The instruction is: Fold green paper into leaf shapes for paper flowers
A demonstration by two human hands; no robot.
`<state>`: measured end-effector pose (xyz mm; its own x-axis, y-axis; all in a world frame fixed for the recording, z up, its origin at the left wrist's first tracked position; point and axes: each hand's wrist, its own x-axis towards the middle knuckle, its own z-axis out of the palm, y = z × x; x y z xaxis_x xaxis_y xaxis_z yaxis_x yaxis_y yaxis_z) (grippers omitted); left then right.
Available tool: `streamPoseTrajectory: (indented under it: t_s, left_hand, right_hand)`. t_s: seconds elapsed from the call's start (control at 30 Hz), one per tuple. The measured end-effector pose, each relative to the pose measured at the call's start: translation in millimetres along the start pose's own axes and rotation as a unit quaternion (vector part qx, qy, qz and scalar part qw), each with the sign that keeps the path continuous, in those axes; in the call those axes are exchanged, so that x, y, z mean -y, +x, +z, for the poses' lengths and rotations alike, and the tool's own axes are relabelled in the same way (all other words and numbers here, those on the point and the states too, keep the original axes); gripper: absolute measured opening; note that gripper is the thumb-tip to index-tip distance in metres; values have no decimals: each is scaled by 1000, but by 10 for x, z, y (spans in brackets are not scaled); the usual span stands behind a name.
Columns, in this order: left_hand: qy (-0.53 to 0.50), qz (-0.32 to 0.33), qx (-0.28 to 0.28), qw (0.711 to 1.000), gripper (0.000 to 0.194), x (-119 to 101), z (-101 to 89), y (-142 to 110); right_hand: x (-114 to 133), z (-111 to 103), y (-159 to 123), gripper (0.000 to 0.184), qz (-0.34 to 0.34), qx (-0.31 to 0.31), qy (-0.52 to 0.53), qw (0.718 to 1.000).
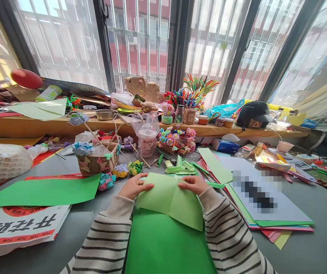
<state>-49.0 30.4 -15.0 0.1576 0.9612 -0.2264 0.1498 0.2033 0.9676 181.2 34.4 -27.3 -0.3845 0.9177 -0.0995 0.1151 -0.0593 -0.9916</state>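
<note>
A person in striped sleeves grips a light green sheet [163, 194] by its far edge at a gray table [303, 251], the left hand [134, 185] pinching one side between thumb and fingers and the right hand [195, 184] pinching the other. The sheet, marked by a crease near its middle, is directly in front of the person, above darker green paper [170, 243]. Just beyond the hands lie folded green strips [182, 166], near a basket [96, 164] trimmed with paper stars and holding a blue paper flower [82, 148]. A lidded cup [147, 144] stands beside a cluster of pink and blue flowers [176, 140]. To the right, a stack of colored paper [283, 223] fans out under a white sheet partly blurred by pixelation; to the left, a green sheet [46, 191] lies partly over a printed bag [29, 228]. Along the wooden ledge [117, 126] beneath the barred windows [140, 42] are bright pipe cleaners [183, 99], small jars [219, 121] and a black cap [254, 114].
</note>
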Motion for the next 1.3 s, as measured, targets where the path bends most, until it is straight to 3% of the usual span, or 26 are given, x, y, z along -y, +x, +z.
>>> streamPoseTrajectory:
  t_s: [0.17,0.4,0.57,0.67,0.83,1.0,1.3]
  left_hand:
    - [-35,24,-51,998,57,41,14,34]
    - [-27,71,-99,992,39,64,3,47]
    - [-38,62,-111,991,36,67,10,54]
    - [-50,63,-117,990,34,57,13,51]
    - [-92,57,-121,987,36,40,-4,46]
    - [-116,70,-163,977,38,65,1,80]
    - [-136,60,-211,966,32,32,91,41]
  right_hand:
    - [-20,-81,-16,30,47,27,-11,998]
    - [-49,-228,-33,29,46,-34,-75,996]
    - [-54,-243,-24,27,63,-34,-80,994]
    - [-61,-238,-5,25,73,-31,-47,996]
    - [-119,-215,54,26,59,-120,122,983]
    - [-190,-190,110,26,68,-135,208,966]
    - [-236,-238,165,30,110,-220,171,954]
